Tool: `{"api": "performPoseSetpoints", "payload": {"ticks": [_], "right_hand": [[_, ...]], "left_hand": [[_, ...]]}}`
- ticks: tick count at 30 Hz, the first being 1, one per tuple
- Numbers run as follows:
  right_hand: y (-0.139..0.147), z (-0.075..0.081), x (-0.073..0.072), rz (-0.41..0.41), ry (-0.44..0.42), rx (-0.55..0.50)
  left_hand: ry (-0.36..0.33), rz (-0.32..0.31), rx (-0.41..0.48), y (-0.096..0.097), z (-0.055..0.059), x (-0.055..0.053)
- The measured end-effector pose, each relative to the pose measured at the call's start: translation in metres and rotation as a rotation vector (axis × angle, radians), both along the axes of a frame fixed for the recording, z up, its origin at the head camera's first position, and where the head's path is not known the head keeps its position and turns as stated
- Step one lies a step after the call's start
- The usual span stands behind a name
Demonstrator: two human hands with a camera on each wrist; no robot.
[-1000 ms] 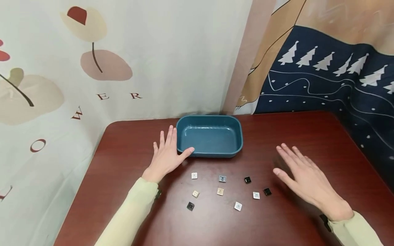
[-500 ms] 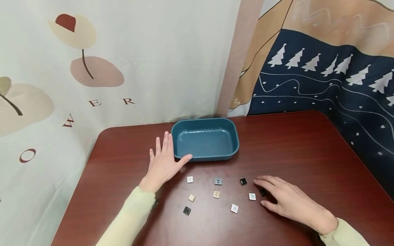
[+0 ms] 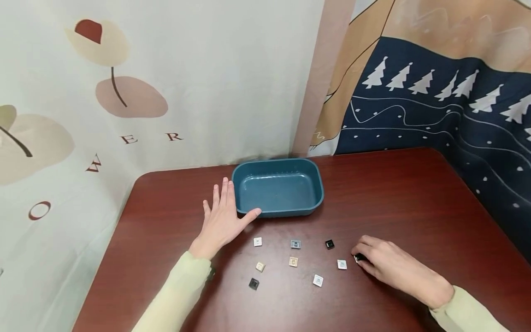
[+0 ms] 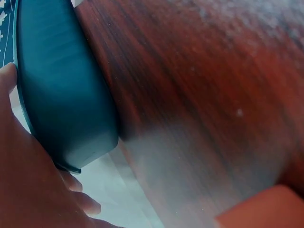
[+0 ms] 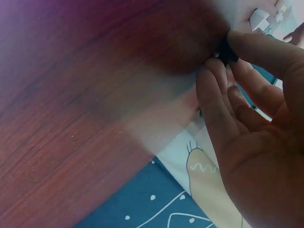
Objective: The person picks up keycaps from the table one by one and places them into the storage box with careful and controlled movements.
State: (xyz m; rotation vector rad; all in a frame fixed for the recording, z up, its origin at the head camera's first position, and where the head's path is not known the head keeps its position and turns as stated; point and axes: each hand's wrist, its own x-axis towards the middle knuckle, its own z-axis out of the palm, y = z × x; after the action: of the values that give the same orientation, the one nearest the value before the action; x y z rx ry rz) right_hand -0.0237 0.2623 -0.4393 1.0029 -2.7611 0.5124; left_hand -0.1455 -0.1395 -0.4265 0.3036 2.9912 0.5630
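Observation:
My right hand point(image 3: 396, 267) pinches a small black square keycap point(image 3: 359, 258) between thumb and fingertips, low over the table's right half. In the right wrist view the dark keycap point(image 5: 227, 51) shows between the thumb and the first fingers. My left hand point(image 3: 220, 223) has its fingers spread straight along the left end of a teal rectangular bin point(image 3: 278, 214), with the thumb on its front rim. Close to the right hand lie a white keycap point(image 3: 342, 264) and another black keycap point(image 3: 329, 244).
Several more keycaps lie in front of the bin: a grey-blue keycap point(image 3: 295, 244), a beige keycap point(image 3: 293, 262), a white keycap point(image 3: 317, 281) and a dark keycap point(image 3: 254, 283) among them. Printed curtains point(image 3: 232, 92) hang behind the reddish-brown table point(image 3: 386, 193).
My right hand has come down and left from above the table's right side, and its fingers have closed on the black keycap. The left hand stays at the bin; the head view shifted slightly.

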Motion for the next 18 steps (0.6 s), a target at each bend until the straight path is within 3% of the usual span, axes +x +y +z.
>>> {"api": "performPoseSetpoints", "payload": {"ticks": [5,14,18], "right_hand": [[0.004,0.006,-0.006,-0.054,-0.010,-0.023],[0.009,0.039,-0.024,-0.252,0.188,-0.146],[0.003,0.057,-0.034,-0.300,0.243,-0.201]], "left_hand": [[-0.001,-0.003,-0.001,0.001,0.001,-0.001],[0.001,-0.006,-0.012,0.000,0.003,0.000],[0.015,-0.004,-0.009,0.000,0.002,0.001]]}}
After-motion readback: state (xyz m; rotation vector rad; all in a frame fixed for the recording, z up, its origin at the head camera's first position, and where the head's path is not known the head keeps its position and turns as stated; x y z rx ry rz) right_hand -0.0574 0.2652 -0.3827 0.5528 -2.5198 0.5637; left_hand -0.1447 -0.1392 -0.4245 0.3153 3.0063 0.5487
